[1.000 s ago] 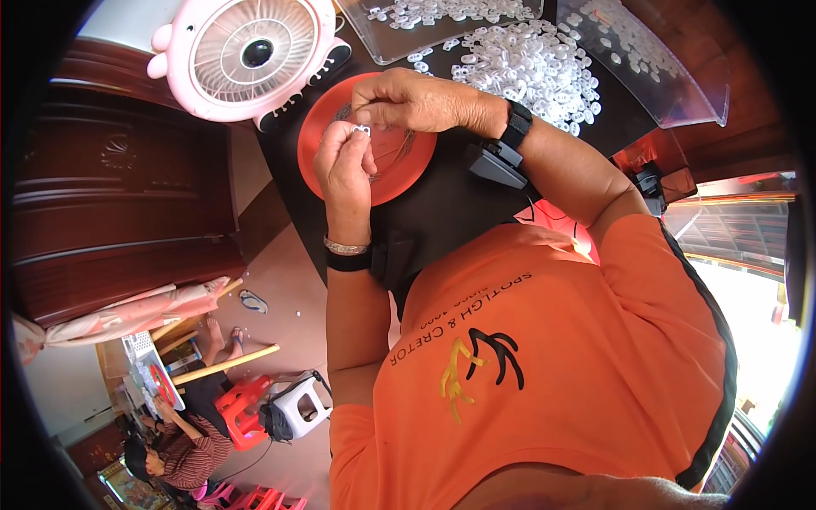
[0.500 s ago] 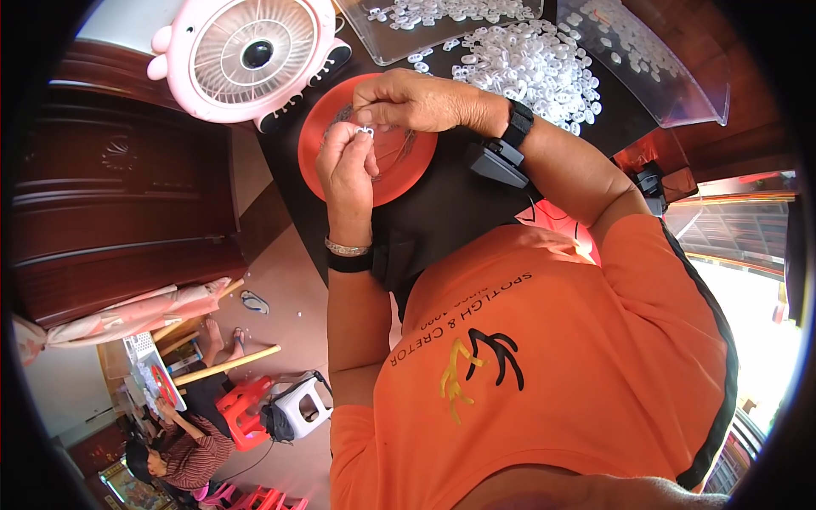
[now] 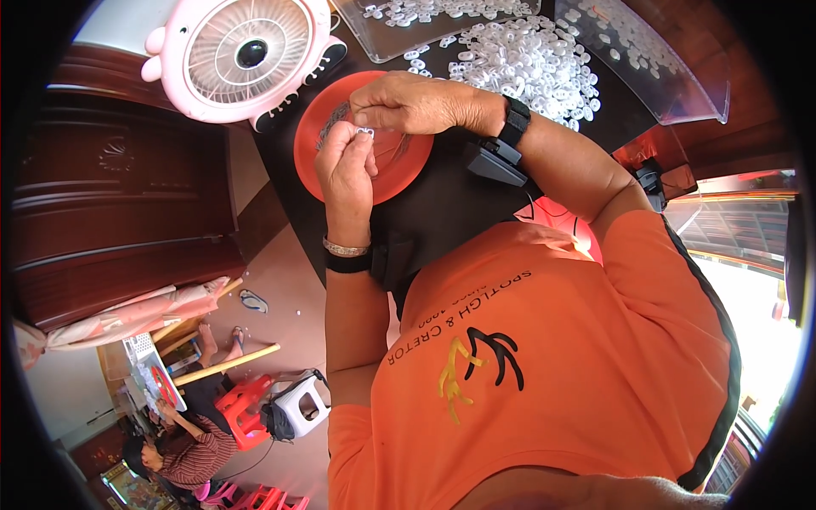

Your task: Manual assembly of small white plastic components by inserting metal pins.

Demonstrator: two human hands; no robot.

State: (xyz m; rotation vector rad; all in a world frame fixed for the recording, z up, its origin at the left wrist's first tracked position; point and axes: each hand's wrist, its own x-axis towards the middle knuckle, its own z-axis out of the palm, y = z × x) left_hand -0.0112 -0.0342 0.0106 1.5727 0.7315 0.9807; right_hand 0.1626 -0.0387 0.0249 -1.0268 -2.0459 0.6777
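- An orange shirt (image 3: 544,357) is filling the lower part of the view, closest to the camera, with both forearms reaching up from it.
- The left hand (image 3: 344,166) is pinching a small white ring (image 3: 365,132) between thumb and fingertips, wearing a bracelet (image 3: 346,249) and a black band at the wrist.
- The right hand (image 3: 412,102) is curling closed just above it, its fingertips meeting the left fingertips at the ring; whether it is gripping the ring too I cannot tell.
- A black watch (image 3: 513,121) is sitting on the right wrist.
- The ring is hovering over an orange plate (image 3: 399,166), which is lying on a black table (image 3: 442,212) beneath both hands.
- A thin grey strand looks to be trailing across the plate under the hands, too fine to identify.
- A heap of white rings (image 3: 531,64) is lying on the table beyond the right hand.
- Two clear trays (image 3: 671,64) are standing behind and beside the heap, holding more white rings.
- A pink fan (image 3: 242,51) is standing at the table's far left edge, just beside the plate.
- Far below on the floor, another person (image 3: 183,446) is sitting near a red stool (image 3: 242,408).
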